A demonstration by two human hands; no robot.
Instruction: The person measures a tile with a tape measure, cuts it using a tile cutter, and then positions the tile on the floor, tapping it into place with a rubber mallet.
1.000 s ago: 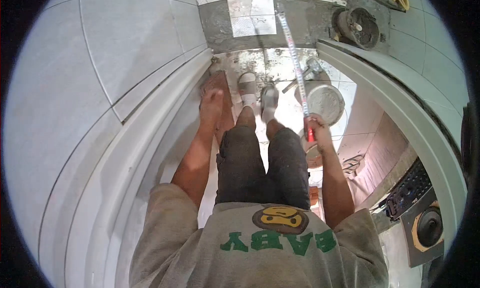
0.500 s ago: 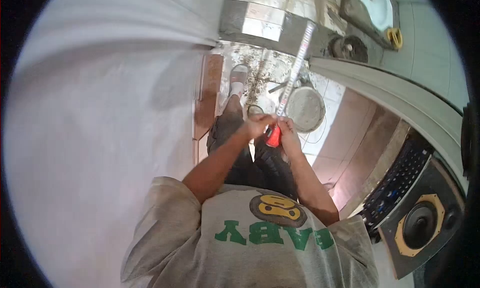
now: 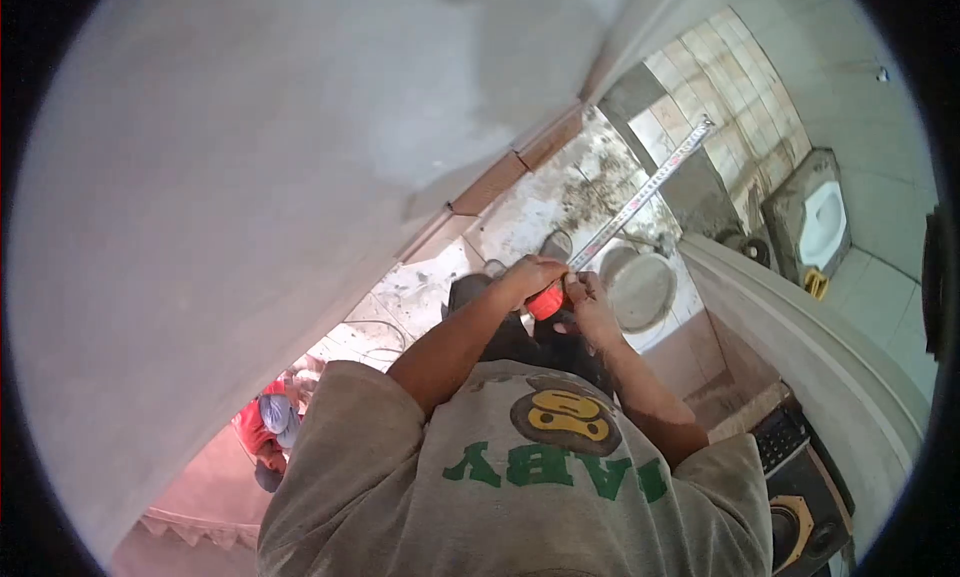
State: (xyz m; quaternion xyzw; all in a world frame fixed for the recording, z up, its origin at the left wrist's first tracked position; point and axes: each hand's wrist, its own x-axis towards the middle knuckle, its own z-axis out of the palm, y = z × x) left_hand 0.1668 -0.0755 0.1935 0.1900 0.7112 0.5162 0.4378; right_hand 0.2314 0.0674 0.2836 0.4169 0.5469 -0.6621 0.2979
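A red tape measure [image 3: 546, 302] is held in front of my waist, its white blade [image 3: 640, 199] drawn out long toward the upper right. My left hand [image 3: 530, 277] is closed on the top of the red case. Beside it, my right hand [image 3: 592, 307] is pinched at the case mouth, where the blade comes out. Its fingers partly hide the case. The blade's far end [image 3: 706, 124] hangs in the air over the tiled floor. Just right of my hands, a round bucket [image 3: 640, 289] with greyish contents stands on the floor.
A wall [image 3: 300, 167] fills the left. At the right are a door frame [image 3: 790, 322], a squat toilet [image 3: 824, 225], a yellow object [image 3: 816, 284] and a loudspeaker [image 3: 790, 527]. Dirt marks the floor tiles [image 3: 540, 202]. Another person in red [image 3: 258, 429] is at the lower left.
My view has turned, so the blade now slants further right and the person in red has come into view. Both hands stay at the tape measure.
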